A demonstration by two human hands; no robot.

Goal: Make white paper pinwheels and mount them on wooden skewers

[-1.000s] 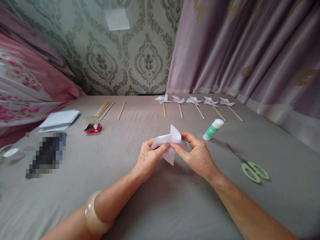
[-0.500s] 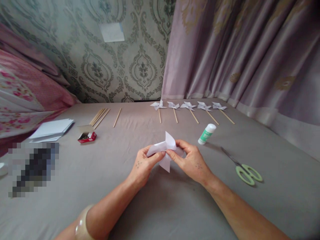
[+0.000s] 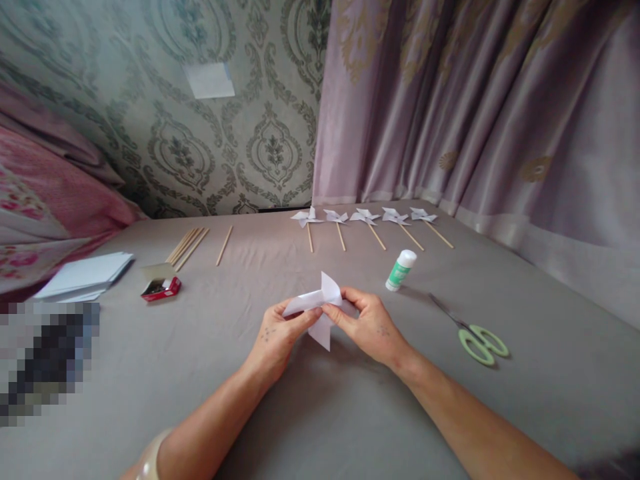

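A white paper pinwheel without a stick is held between both hands above the grey cloth. My left hand pinches its left side, the thumb pressing near the centre. My right hand grips the right side, its thumb tip also at the centre, close to the left thumb. The fingers behind the paper are mostly hidden. To the right of my right hand stands a green and white glue stick, leaning slightly in view. Farther right lie scissors with light green handles.
Several finished pinwheels on sticks lie in a row at the back. Bare wooden sticks lie at back left, with one stick apart. A small red box stands open near a stack of white paper.
The camera view has shifted, so everything appears slightly farther left. Both hands keep their grip on the paper pinwheel, with the thumbs still at its centre.
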